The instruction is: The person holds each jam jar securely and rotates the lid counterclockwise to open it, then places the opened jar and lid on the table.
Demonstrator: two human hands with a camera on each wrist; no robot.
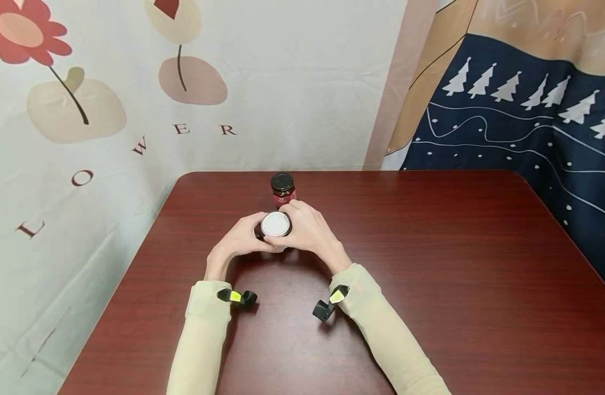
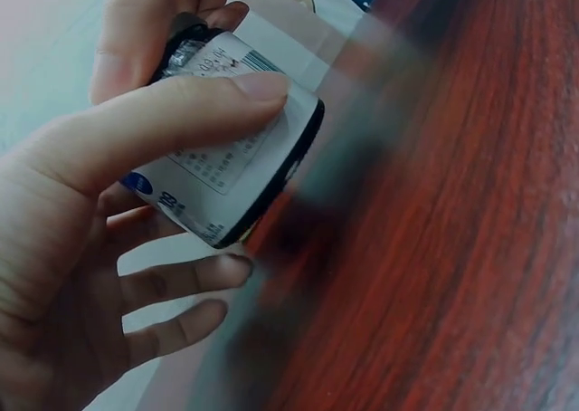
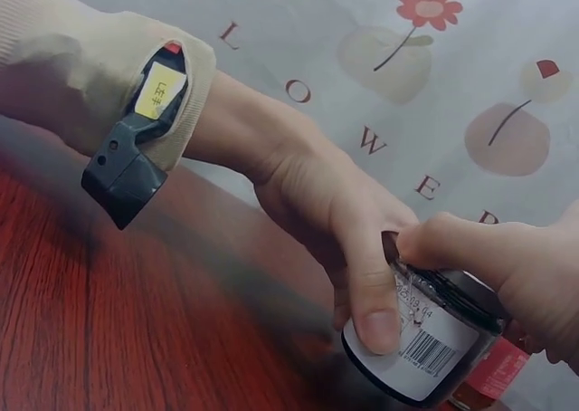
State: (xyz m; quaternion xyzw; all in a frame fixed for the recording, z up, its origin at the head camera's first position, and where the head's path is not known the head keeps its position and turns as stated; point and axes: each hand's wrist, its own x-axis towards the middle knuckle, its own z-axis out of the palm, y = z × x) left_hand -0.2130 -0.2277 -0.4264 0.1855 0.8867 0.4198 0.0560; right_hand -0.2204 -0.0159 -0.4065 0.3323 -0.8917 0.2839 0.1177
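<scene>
Both hands hold a dark glass jar [image 3: 425, 339] with a white label and a barcode, raised a little and tilted. From above, its lid [image 1: 275, 224] shows a bright, whitish top; in the right wrist view the rim looks black. My left hand [image 2: 136, 194] grips the jar's body, thumb across the label and lower fingers spread. Around the lid's edge curl the thumb and fingers of my right hand [image 1: 309, 227]. Just behind the hands stands a second jar [image 1: 284, 189], upright, with a black lid and a red label.
The red-brown wooden table [image 1: 431, 263] extends to both sides. Behind it hangs a pale cloth [image 1: 302, 82] with flowers and letters; a dark blue cloth [image 1: 490, 126] with white trees hangs at the right. Each sleeve carries a small black wrist camera [image 1: 327, 309].
</scene>
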